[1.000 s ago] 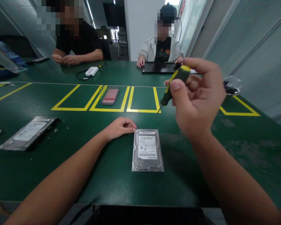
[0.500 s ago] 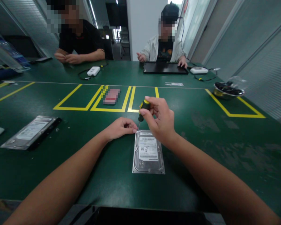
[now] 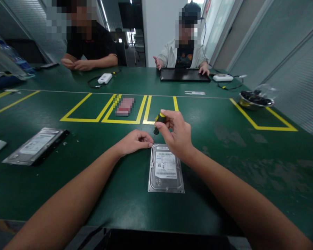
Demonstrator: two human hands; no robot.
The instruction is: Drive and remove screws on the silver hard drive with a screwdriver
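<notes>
Thumb and fingers of the right hand (image 3: 176, 133) are clamping a screwdriver (image 3: 160, 118), its shaft pointing down at the far left corner of the hard drive (image 3: 166, 170). The nearer left hand (image 3: 133, 143) is bunching its fingertips there; whether gripping, I cannot tell. The drive is lying lengthwise towards the counter's (image 3: 114, 198) near edge.
</notes>
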